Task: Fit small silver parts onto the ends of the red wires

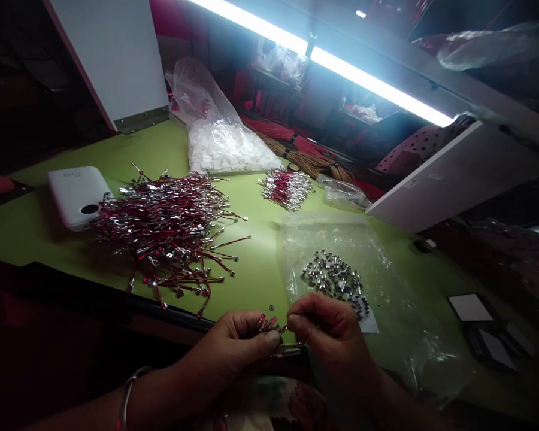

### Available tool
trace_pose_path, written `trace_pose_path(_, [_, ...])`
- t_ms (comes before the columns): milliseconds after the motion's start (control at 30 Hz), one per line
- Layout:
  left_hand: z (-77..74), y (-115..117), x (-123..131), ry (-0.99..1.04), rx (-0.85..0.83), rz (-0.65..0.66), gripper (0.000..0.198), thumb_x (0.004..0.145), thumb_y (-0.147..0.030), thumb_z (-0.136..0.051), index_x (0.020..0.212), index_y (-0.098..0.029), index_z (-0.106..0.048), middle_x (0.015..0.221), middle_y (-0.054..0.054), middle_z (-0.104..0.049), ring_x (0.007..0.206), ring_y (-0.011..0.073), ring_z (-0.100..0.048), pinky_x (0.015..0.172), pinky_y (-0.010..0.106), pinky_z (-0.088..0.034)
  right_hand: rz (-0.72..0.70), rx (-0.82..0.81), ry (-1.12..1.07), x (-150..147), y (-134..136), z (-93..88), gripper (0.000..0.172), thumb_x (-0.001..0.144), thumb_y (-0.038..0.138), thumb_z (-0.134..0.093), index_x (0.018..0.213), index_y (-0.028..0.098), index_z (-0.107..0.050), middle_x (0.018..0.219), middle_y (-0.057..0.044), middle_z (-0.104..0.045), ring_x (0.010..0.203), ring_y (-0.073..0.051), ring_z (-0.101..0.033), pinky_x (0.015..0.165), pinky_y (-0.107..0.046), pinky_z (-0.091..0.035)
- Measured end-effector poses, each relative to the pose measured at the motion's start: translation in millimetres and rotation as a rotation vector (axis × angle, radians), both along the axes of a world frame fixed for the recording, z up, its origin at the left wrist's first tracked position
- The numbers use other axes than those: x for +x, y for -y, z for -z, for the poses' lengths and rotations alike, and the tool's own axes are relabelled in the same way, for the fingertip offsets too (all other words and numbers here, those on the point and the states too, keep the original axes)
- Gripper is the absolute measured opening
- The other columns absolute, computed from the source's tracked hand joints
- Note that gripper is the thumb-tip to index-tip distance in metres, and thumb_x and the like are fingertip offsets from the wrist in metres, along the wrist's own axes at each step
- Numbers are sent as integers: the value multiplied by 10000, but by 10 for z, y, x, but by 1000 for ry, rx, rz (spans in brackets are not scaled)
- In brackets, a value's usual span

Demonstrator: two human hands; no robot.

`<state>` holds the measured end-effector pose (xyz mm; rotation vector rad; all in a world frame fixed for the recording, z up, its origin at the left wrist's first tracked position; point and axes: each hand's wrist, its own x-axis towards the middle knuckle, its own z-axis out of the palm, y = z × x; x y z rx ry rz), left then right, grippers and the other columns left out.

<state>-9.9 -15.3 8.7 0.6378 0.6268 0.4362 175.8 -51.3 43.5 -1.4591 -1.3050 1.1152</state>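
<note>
Bottom centre: left hand [240, 344] grip pinches red wire lead [266, 324]; right hand [330, 329] grip pinches its other end. Fuses [336, 280] near.

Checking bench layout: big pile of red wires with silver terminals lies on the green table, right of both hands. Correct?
No. Head view: the pile of red wires with silver terminals lies on the green table, left of the left hand and right hand.
</note>
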Motion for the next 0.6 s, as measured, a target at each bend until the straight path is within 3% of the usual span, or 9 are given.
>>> trace_pose_path(200, [-16, 5, -31, -30, 82, 35, 334, 775, -417, -794, 679, -144, -628, 600, -53, -486, 559, 73, -353, 510, 200, -266, -81, 155, 178, -31, 65, 1, 125, 862, 188, -667, 736, 183, -669, 629, 33, -604, 585, -103, -526, 565, -218, -415])
trace_pose_path(367, [-6, 13, -24, -35, 10, 17, 333, 714, -399, -845, 666, -137, -646, 621, -23, -562, 598, 94, -456, 550, 200, -341, -58, -16, 58, -45, 130, 101, 134, 832, 226, -705, 714, 172, -675, 607, 28, -606, 567, -108, -532, 546, -221, -429])
trace_pose_path(500, [-61, -35, -2, -61, -23, -138, 302, 687, -385, -868, 718, -142, -691, 688, 0, -638, 657, 121, -550, 621, 220, -430, -22, -183, -89, 51, 130, 164, 154, 811, 309, -749, 767, 165, -721, 604, 14, -648, 551, -125, -576, 522, -230, -447])
trace_pose_path(600, [-57, -55, 14, -54, -30, -154, 288, 682, -371, -875, 735, -143, -708, 679, -3, -639, 614, 97, -529, 575, 194, -404, -30, -72, 150, 236, 3, 140, 155, 836, 304, -715, 918, 175, -741, 772, -32, -740, 679, -167, -665, 625, -265, -513])
